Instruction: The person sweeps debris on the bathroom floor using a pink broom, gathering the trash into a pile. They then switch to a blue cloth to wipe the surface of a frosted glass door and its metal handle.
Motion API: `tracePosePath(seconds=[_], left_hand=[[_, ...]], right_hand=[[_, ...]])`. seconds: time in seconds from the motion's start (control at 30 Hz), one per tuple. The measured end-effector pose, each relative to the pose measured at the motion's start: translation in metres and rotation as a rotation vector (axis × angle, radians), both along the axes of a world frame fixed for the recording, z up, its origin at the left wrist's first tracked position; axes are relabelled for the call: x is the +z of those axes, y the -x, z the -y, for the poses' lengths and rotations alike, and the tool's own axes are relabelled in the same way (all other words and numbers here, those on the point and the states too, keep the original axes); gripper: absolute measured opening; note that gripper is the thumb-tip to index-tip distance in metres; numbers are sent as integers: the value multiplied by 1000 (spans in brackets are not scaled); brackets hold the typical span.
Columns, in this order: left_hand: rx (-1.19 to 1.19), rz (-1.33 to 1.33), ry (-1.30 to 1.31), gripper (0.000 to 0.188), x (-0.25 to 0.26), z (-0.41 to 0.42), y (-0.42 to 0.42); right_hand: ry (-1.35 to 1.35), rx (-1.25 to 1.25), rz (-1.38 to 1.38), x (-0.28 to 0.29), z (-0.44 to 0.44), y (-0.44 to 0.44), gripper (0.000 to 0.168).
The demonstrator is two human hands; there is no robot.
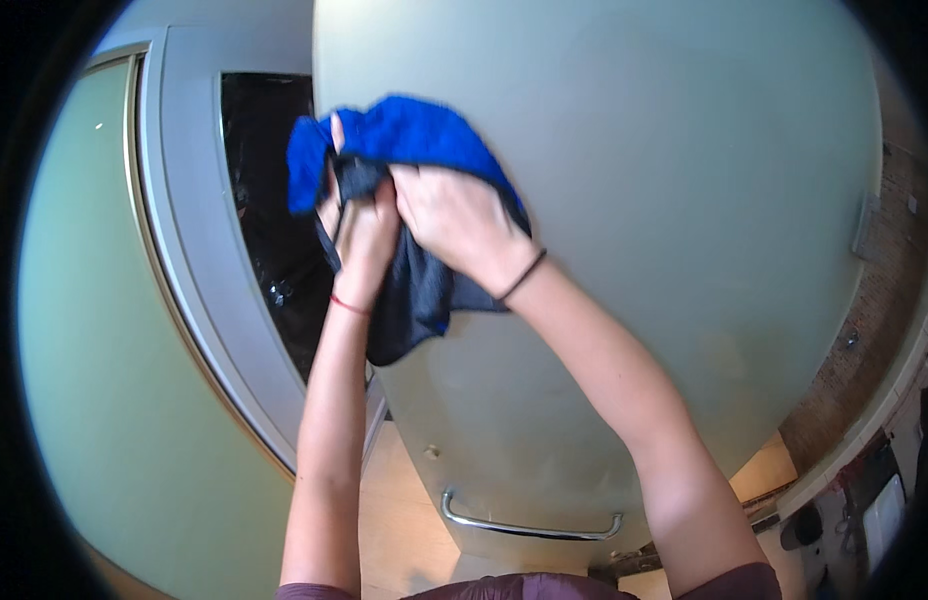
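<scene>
A blue cloth with a dark grey underside [434, 127] is bunched between my two hands. My left hand [365, 232] grips its folds near the free vertical edge of a frosted glass door [659, 187]. Beside it, my right hand [464, 217] is shut on the same cloth, its fingers partly covered by the blue side. Grey folds hang down below both wrists. The cloth lies in front of the glass; whether it presses on the pane I cannot tell.
Low on the glass door is a chrome bar handle [531, 529]. To the left stand a greenish sliding panel [81, 285] with a metal-edged frame and a dark glossy panel [265, 187]. A brown mosaic-tiled wall [831, 390] shows at the right, with several items at the lower right.
</scene>
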State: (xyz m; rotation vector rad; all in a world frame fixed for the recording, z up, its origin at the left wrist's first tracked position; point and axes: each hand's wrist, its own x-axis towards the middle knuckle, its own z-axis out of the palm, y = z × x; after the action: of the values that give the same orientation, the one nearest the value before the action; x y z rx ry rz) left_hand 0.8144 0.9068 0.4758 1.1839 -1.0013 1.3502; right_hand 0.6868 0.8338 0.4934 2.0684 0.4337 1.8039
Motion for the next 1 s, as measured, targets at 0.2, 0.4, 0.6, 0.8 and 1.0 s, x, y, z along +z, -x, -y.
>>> tracePosePath(seconds=[0.2, 0.4, 0.6, 0.8, 1.0], left_hand=[[293, 297, 198, 63, 109, 36, 43], [174, 318, 91, 61, 143, 82, 145], [-101, 510, 124, 61, 141, 147, 263], [-328, 639, 123, 45, 88, 205, 364], [-391, 768, 85, 35, 92, 194, 358]], right_hand=[[-32, -203, 166, 84, 33, 66, 21], [-72, -408, 335, 103, 79, 168, 28], [-128, -599, 518, 94, 137, 280, 28], [-272, -574, 579, 25, 179, 357, 22], [-208, -598, 726, 36, 191, 354, 21]])
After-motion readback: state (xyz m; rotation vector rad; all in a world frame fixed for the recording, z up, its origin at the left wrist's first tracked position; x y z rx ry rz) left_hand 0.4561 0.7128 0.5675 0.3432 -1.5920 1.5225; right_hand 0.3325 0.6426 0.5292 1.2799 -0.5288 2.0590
